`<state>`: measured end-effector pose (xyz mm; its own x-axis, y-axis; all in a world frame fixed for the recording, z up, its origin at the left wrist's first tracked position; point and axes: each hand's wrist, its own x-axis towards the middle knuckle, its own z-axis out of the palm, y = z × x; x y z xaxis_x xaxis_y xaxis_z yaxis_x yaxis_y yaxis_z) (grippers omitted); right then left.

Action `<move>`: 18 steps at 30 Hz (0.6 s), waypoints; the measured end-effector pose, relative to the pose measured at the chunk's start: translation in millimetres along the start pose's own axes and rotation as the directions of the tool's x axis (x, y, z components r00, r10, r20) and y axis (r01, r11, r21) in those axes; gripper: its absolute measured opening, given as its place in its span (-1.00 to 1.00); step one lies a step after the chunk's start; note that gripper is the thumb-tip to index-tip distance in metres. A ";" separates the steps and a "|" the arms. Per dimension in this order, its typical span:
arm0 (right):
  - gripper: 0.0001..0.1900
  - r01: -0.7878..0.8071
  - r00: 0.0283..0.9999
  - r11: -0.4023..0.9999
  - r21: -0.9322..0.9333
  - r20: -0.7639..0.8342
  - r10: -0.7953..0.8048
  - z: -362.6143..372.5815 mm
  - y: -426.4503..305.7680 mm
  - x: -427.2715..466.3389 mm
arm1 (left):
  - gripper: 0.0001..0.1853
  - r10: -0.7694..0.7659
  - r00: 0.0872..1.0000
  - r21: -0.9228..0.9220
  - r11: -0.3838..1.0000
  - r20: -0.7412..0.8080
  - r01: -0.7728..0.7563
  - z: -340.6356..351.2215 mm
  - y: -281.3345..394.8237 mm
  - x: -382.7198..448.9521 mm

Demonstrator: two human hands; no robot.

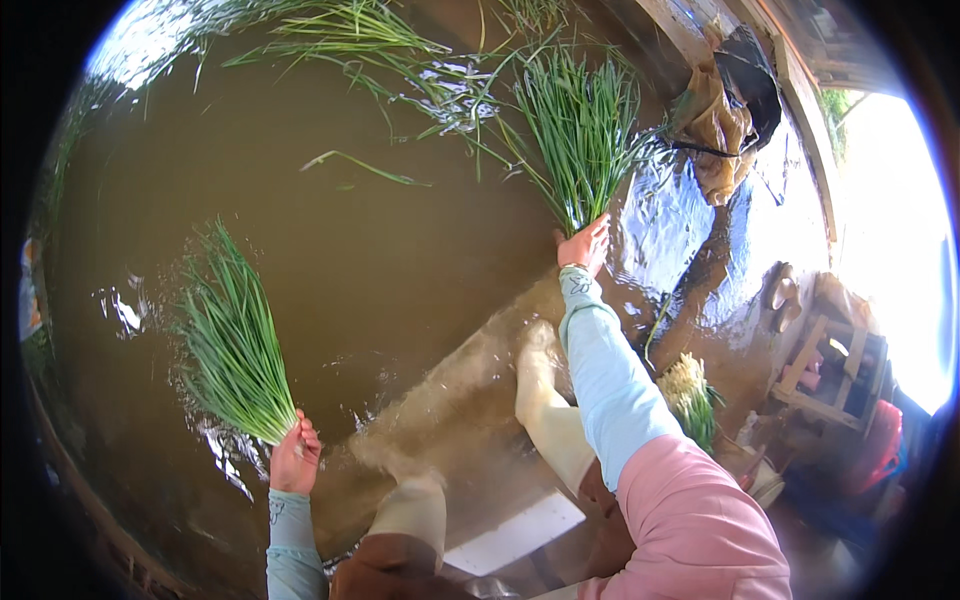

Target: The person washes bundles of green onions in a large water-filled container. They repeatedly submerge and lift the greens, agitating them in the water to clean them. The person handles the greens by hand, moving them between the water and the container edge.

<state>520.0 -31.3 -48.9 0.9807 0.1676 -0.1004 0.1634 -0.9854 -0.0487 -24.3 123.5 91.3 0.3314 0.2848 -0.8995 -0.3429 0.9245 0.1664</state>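
Note:
My left hand (295, 456), at the lower left, is closed around the pale base of a bunch of long green leaves (232, 337), maybe chives or green onions. Its leaf tips fan up and to the left in brown water, with ripples around them. Farther up and to the right, my right hand (585, 244) grips a second, fuller bunch of the same greens (577, 127) near its base, with the leaves pointing away from me on the water. Both forearms wear light blue sleeves.
Loose green leaves (352, 30) float along the far side. A bunch with pale roots (690, 397) lies to the right, near a wooden crate (832, 367). Crumpled brown and black plastic (720, 120) hangs at the upper right. My legs stand in the water beside a white board (517, 532).

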 end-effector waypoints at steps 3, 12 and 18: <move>0.01 -0.076 0.995 0.989 0.129 -0.060 0.084 14.0 -4.6 16.0 | -0.79 0.015 1.000 0.061 0.998 0.006 -0.016 -3.2 -4.1 11.4; -0.67 -0.390 0.916 0.492 0.778 0.382 0.121 76.3 -41.9 30.4 | -0.82 0.079 0.991 0.188 0.977 0.110 -0.098 -1.1 2.1 -10.9; -0.92 -0.695 0.719 -0.254 0.673 0.650 -0.247 47.6 -44.6 -76.4 | -0.78 0.174 0.944 0.089 0.975 0.280 -0.206 -4.5 -24.0 -70.0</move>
<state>432.6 1.3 -86.4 0.5950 0.3842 -0.7059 -0.7953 0.1544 -0.5862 -43.3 80.2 148.4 0.4995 0.5005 -0.7071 -0.3245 0.8649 0.3830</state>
